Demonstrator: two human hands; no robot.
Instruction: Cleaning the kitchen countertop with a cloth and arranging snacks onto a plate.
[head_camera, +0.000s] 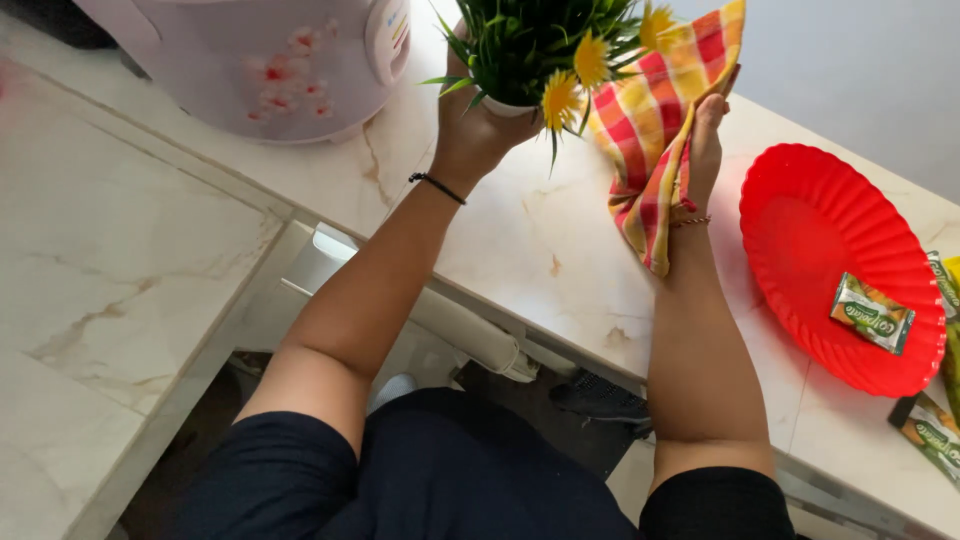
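Marble counter carries everything I see, so I work across it from the left. At its far left corner stands a pale pink appliance with a flower print, its top cut off by the frame; I can't tell what kind it is.

Next comes my left hand, wrapped shut around the base of a small white pot that holds a tuft of green plant with yellow flowers. The pot is lifted or tipped just above the counter's middle, toward the far edge; whether its bottom touches the stone I can't make out, since my fingers and the leaves hide it. I judge it light and stiff, top-heavy, likely artificial foliage that springs back. The pot wall is smooth and could slip, so the low, full-hand hold near the base looks like the right place.

Just to the right, my right hand has its fingers closed on a red, yellow and orange checked cloth, pressed up against the leaves. It is soft, limp and light; it drapes down past my wrist and gives no firm edge, so bunching it in the palm works best.

Near the counter's right edge lies a red fluted plate, thin and probably plastic, with a green sachet on it. More packets at the right edge are cut off.
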